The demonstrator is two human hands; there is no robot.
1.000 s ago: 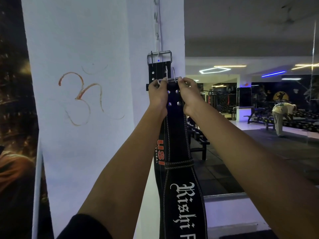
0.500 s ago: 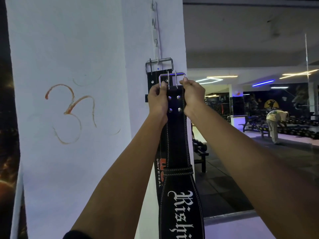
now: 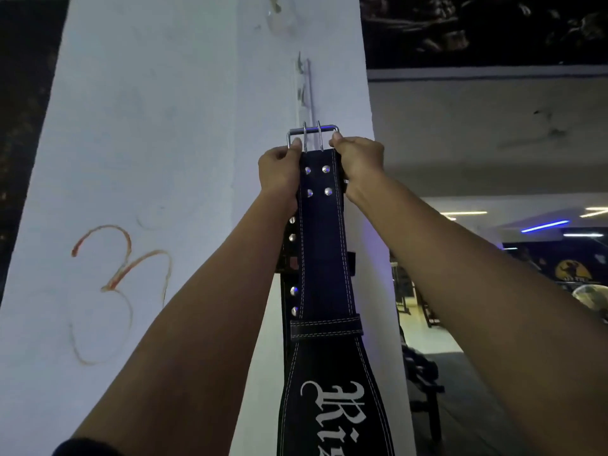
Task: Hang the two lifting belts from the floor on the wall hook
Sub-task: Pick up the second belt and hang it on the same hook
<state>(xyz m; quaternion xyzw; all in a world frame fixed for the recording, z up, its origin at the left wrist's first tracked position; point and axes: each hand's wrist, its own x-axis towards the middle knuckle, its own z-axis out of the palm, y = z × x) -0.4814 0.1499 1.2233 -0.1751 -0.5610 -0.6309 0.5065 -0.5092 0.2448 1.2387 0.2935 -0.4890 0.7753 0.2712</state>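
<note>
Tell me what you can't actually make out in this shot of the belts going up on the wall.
Head view only:
- Wall hook: covered by the front belt's buckle, so whether it has caught is unclear.
- Second belt: mostly behind the front belt and left hand.
- White lettering: cut off by the bottom edge.

Dim indoor scene; blue and white ceiling strip lights (image 3: 544, 226) are glowing far right, casting violet tint on the white painted pillar (image 3: 164, 159). Wide-angle distortion is bowing the edges; background is blurring softly.
</note>
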